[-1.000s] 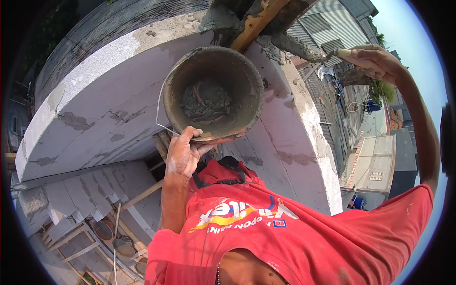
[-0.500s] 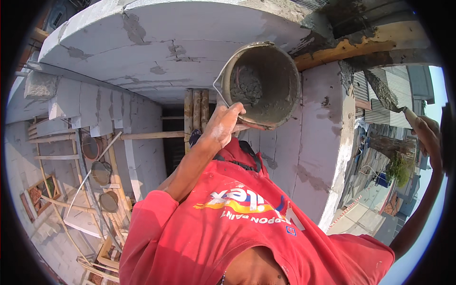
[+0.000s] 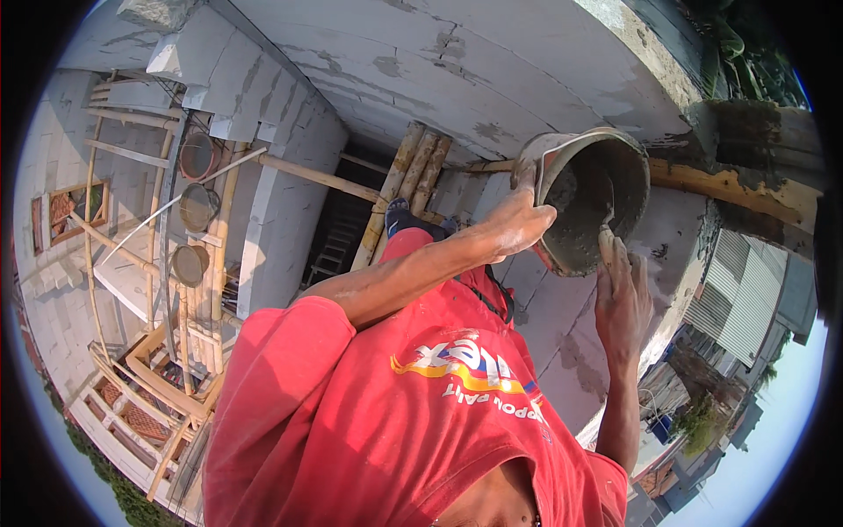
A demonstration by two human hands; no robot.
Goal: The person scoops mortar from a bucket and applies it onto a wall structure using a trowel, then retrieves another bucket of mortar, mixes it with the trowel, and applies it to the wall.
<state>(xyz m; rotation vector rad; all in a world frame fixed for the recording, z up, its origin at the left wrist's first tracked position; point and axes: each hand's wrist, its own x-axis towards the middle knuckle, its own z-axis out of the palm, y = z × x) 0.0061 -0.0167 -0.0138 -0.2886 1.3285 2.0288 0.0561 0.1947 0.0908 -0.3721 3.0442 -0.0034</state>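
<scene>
A mortar-stained bucket (image 3: 638, 171) tilts toward me at right of centre, with grey wet mortar (image 3: 572, 198) inside. My left hand (image 3: 525, 220) is closed on its near-left rim, thumb over the edge; the thin wire handle lies against that side. My right hand (image 3: 625, 294) is at the bucket's mouth, closed around a trowel (image 3: 608, 213). Little of the trowel shows; its blade is down in the bucket, mostly hidden by the fingers and the mortar.
A pale block wall (image 3: 378, 61) with mortar patches runs across the top. Bamboo poles (image 3: 413, 171) stand beyond my feet, and a wooden beam (image 3: 746, 184) juts out at right. Bamboo scaffolding (image 3: 226, 228) and several round buckets (image 3: 198, 207) are at left.
My right hand has come in from the far right with the mortar-coated trowel, into the bucket. My view has turned; the bucket, still in my left hand, now appears farther right.
</scene>
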